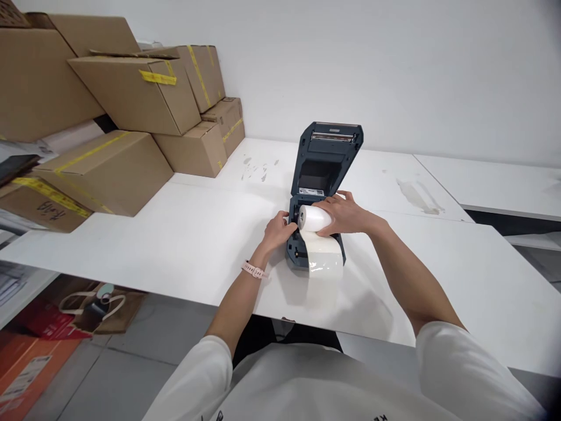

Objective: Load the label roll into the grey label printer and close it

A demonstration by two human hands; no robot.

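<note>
A dark blue-grey label printer [293,255] stands on the white table with its lid [332,153] raised. My right hand [346,214] is wrapped round a white roll of labels [316,218], held at the printer's open bay. From the roll a loose strip of labels [325,257] hangs over the printer's front edge. At the bay's left side is my left hand [280,229], its fingertips against the printer close to the roll's end. What those fingertips grip, if anything, is too small to make out.
Several taped cardboard boxes [109,166] are stacked on the left of the white table [210,234]. A white wall [372,70] rises behind. Below, at the left, a paper bag [127,307] and an orange box [35,374] sit on the floor.
</note>
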